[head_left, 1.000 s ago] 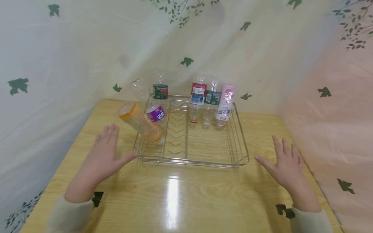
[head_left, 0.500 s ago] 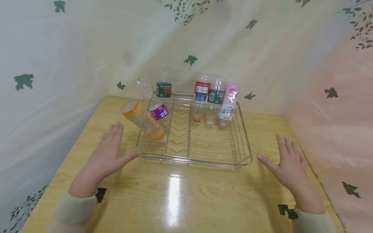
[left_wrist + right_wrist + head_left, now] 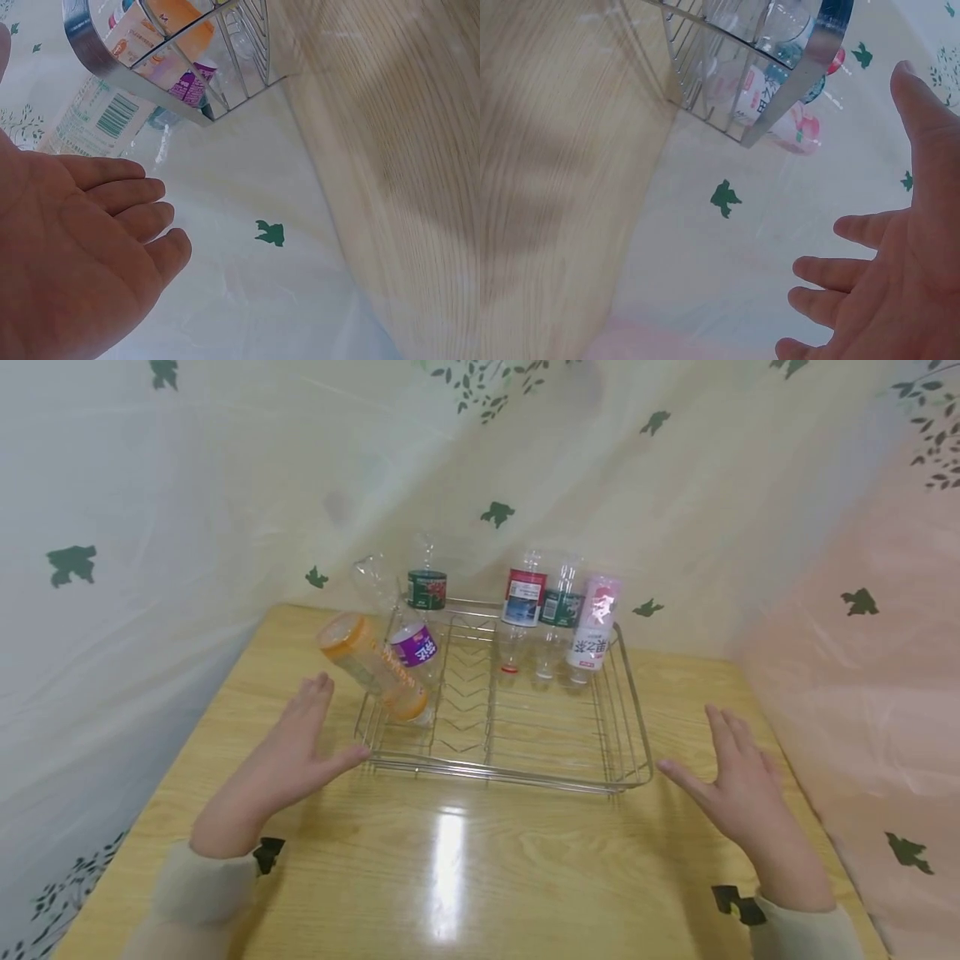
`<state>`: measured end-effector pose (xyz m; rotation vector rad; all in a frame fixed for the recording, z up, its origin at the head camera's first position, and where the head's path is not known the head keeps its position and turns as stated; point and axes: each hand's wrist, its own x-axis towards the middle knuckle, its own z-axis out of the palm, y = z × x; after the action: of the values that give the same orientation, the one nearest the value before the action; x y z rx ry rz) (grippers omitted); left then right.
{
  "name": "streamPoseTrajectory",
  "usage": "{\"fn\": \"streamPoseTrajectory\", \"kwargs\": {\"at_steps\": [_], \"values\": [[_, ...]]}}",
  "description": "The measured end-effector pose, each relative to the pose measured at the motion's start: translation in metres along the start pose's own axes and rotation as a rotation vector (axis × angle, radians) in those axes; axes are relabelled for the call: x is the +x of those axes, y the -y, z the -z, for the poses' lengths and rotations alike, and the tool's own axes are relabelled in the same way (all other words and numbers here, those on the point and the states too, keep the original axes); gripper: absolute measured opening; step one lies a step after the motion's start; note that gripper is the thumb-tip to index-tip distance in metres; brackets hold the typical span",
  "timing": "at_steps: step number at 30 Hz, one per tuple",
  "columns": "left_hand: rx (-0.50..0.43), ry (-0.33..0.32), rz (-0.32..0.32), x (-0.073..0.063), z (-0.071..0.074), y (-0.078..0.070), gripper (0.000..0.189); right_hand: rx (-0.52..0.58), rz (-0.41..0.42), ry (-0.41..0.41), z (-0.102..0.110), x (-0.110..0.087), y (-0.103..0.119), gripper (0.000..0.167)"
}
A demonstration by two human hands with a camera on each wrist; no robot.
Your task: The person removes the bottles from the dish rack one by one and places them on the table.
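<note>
A wire dish rack point(image 3: 517, 768) sits on the wooden table between both hands. My left hand point(image 3: 281, 764) hovers by its left front corner, thumb near the rim, fingers straight and holding nothing. To the right my right hand point(image 3: 742, 789) is spread, its thumb a little short of the rack's right corner. An orange-capped plastic bottle point(image 3: 375, 668) leans over the rack's left side. Behind it tilts a clear bottle with a purple label point(image 3: 415, 646). A green-labelled bottle point(image 3: 427, 590) stands at the back left. In the left wrist view, the left palm point(image 3: 82, 240) faces the camera.
At the rack's back right stand upside-down bottles: one with a red and blue label point(image 3: 523, 597), one green-labelled point(image 3: 562, 608), and a pink one point(image 3: 596, 618). Leaf-patterned sheeting point(image 3: 360, 460) rises behind and beside the table point(image 3: 525, 877).
The head view has shifted slightly, so the scene sits further right. Both hands have come a little closer to the rack. The bottles and rack appear otherwise unchanged.
</note>
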<state>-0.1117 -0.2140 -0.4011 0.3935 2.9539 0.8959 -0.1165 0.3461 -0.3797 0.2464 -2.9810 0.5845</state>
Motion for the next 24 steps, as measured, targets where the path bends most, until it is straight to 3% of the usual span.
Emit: {"fn": "streamPoseTrajectory", "kwargs": {"at_steps": [11,24], "values": [[-0.038,0.027,0.007,0.012,-0.005,0.000,0.110,-0.002,0.039,-0.020,-0.003,0.008,0.016,0.106],[-0.090,0.022,-0.053,0.020,-0.026,0.004,0.109,-0.069,0.183,0.023,-0.007,0.033,0.066,0.108]]}}
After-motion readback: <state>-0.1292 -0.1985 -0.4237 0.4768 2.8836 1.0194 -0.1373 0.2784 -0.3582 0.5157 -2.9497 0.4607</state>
